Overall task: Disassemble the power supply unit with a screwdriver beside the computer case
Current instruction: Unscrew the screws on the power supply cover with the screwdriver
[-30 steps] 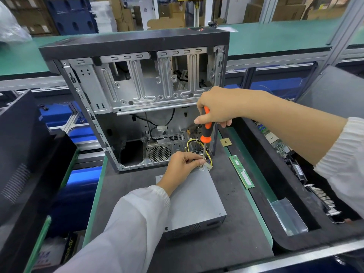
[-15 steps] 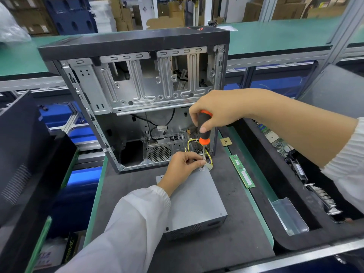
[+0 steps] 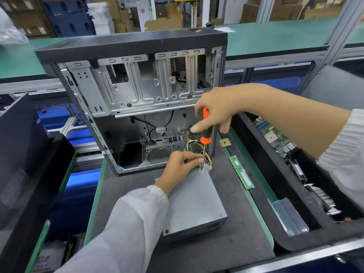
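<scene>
white sleeves (image 3: 126, 223) — elastic cuffs

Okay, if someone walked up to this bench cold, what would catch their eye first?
Probably the orange-and-black-handled screwdriver, held upright by the right hand at centre, its tip down on the far end of the flat grey metal power supply box. The left hand steadies the shaft near the tip. Behind them stands the open, stripped black-and-silver computer case.

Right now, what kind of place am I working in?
Probably a computer teardown or recycling line: an emptied computer case stands open on a green-edged workbench, loose memory sticks lie beside it, and a black bin on the right holds pulled circuit boards.
</scene>
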Demonstrator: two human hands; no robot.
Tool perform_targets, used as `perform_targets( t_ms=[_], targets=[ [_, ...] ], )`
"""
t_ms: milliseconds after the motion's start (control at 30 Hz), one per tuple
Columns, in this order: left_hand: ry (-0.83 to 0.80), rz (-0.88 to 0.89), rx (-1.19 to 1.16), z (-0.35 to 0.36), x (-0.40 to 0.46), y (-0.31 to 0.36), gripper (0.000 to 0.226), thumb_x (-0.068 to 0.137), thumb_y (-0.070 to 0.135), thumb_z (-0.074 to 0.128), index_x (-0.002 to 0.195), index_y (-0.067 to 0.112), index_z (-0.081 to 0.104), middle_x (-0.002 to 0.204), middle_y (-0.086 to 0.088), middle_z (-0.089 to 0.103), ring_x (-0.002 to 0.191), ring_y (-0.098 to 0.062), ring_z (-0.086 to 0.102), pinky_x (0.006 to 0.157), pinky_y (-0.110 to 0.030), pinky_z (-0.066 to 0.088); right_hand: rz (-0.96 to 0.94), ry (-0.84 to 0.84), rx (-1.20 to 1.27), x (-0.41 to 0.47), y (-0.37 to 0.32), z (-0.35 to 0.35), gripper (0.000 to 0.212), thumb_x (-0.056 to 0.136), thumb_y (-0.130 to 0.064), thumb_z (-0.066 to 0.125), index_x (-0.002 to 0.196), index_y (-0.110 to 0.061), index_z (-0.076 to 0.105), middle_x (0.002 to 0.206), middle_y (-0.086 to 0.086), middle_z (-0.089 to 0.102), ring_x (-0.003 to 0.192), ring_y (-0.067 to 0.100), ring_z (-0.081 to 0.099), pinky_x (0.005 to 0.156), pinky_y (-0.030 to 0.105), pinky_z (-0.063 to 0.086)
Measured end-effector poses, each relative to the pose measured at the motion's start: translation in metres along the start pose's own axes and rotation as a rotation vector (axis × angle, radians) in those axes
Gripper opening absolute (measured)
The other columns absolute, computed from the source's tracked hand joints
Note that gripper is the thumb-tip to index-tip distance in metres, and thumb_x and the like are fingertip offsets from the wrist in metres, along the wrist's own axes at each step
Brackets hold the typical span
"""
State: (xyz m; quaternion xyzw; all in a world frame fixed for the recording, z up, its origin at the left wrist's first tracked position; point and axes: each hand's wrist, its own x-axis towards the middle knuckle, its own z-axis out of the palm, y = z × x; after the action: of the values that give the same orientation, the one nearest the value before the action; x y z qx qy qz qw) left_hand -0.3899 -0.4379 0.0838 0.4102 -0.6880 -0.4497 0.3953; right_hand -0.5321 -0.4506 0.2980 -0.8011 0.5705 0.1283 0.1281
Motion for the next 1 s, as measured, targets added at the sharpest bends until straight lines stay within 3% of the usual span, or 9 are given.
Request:
perform_targets(
  t_ms=[133, 267, 333, 500, 600, 700, 833, 933, 1000],
  targets=[
    [0.034, 0.039, 0.048, 0.004, -0.003, 0.003, 0.018, 0.084, 0.004, 0.073, 0.101, -0.001, 0.074, 0.081, 0.004, 0.076, 0.064, 0.013, 0.059, 0.066, -0.006, 0.043, 0.089, 0.033, -0.091, 0.007, 0.001, 0.008, 0.056, 0.096, -0.056, 0.042, 0.075, -0.005, 0.052, 0.048, 0.008, 0.064, 0.045, 0.021, 0.065, 0.059, 0.031, 0.058],
    [0.034, 0.043, 0.055, 0.001, -0.003, 0.004, 0.014, 0.085, 0.01, 0.073, 0.097, 0.002, 0.076, 0.042, 0.012, 0.047, 0.045, -0.001, 0.034, 0.054, -0.013, 0.028, -0.107, 0.03, -0.233, 0.003, -0.002, 0.006, 0.027, 0.096, -0.039, 0.053, 0.093, -0.013, 0.059, 0.063, -0.002, 0.06, 0.062, 0.02, 0.066, 0.063, 0.029, 0.05],
    [0.007, 0.036, 0.015, -0.002, -0.001, 0.004, 0.015, 0.087, 0.011, 0.072, 0.099, 0.003, 0.076, 0.046, 0.013, 0.027, 0.048, -0.005, 0.024, 0.053, -0.019, 0.023, -0.19, -0.014, -0.232, 0.0, -0.007, 0.003, 0.007, 0.091, -0.025, 0.064, 0.094, -0.021, 0.058, 0.084, -0.006, 0.06, 0.083, 0.022, 0.066, 0.073, 0.034, 0.05],
    [-0.037, 0.022, -0.021, -0.005, -0.001, 0.007, 0.019, 0.091, 0.006, 0.066, 0.106, -0.004, 0.073, 0.04, 0.019, 0.04, 0.045, 0.001, 0.035, 0.056, -0.005, 0.031, -0.274, -0.032, -0.279, 0.003, -0.018, 0.001, 0.026, 0.081, -0.009, 0.071, 0.102, -0.022, 0.064, 0.108, -0.004, 0.062, 0.095, 0.016, 0.054, 0.074, 0.03, 0.043],
    [-0.011, 0.028, 0.002, -0.004, 0.0, 0.008, 0.017, 0.088, 0.005, 0.069, 0.102, -0.004, 0.074, 0.057, 0.013, 0.061, 0.057, 0.003, 0.053, 0.066, -0.011, 0.041, -0.173, -0.037, -0.095, 0.002, -0.015, -0.001, 0.037, 0.082, -0.037, 0.074, 0.113, -0.021, 0.063, 0.079, -0.007, 0.067, 0.076, 0.015, 0.069, 0.072, 0.027, 0.052],
    [0.017, 0.059, 0.036, 0.0, -0.001, 0.009, 0.015, 0.086, 0.005, 0.071, 0.099, -0.002, 0.075, 0.046, 0.013, 0.052, 0.05, 0.008, 0.047, 0.06, -0.004, 0.035, 0.066, -0.064, 0.034, 0.005, -0.01, 0.001, 0.067, 0.082, -0.07, 0.052, 0.095, -0.005, 0.062, 0.062, 0.008, 0.071, 0.051, 0.021, 0.07, 0.058, 0.028, 0.058],
    [0.022, 0.054, 0.02, 0.0, 0.0, 0.008, 0.009, 0.086, 0.009, 0.072, 0.094, 0.007, 0.076, 0.039, 0.014, 0.041, 0.045, 0.0, 0.034, 0.054, -0.007, 0.03, 0.035, 0.004, -0.174, 0.012, -0.01, 0.008, 0.054, 0.099, -0.052, 0.039, 0.071, -0.007, 0.052, 0.043, 0.003, 0.061, 0.051, 0.023, 0.066, 0.07, 0.036, 0.059],
    [-0.011, 0.036, -0.02, -0.002, 0.002, 0.005, 0.012, 0.088, 0.011, 0.07, 0.098, 0.007, 0.076, 0.045, 0.014, 0.028, 0.049, -0.004, 0.024, 0.054, -0.012, 0.028, -0.078, -0.067, -0.282, 0.008, -0.012, 0.002, 0.034, 0.097, -0.043, 0.049, 0.085, -0.013, 0.058, 0.074, 0.005, 0.068, 0.08, 0.026, 0.068, 0.077, 0.037, 0.055],
    [-0.048, 0.024, -0.048, -0.002, 0.001, 0.007, 0.018, 0.09, 0.011, 0.068, 0.107, 0.006, 0.074, 0.051, 0.01, 0.044, 0.056, -0.007, 0.034, 0.059, -0.013, 0.034, -0.152, -0.112, -0.314, 0.004, -0.017, -0.003, 0.009, 0.092, -0.032, 0.062, 0.093, -0.023, 0.059, 0.098, 0.001, 0.064, 0.091, 0.024, 0.063, 0.073, 0.033, 0.05]
  ],
)
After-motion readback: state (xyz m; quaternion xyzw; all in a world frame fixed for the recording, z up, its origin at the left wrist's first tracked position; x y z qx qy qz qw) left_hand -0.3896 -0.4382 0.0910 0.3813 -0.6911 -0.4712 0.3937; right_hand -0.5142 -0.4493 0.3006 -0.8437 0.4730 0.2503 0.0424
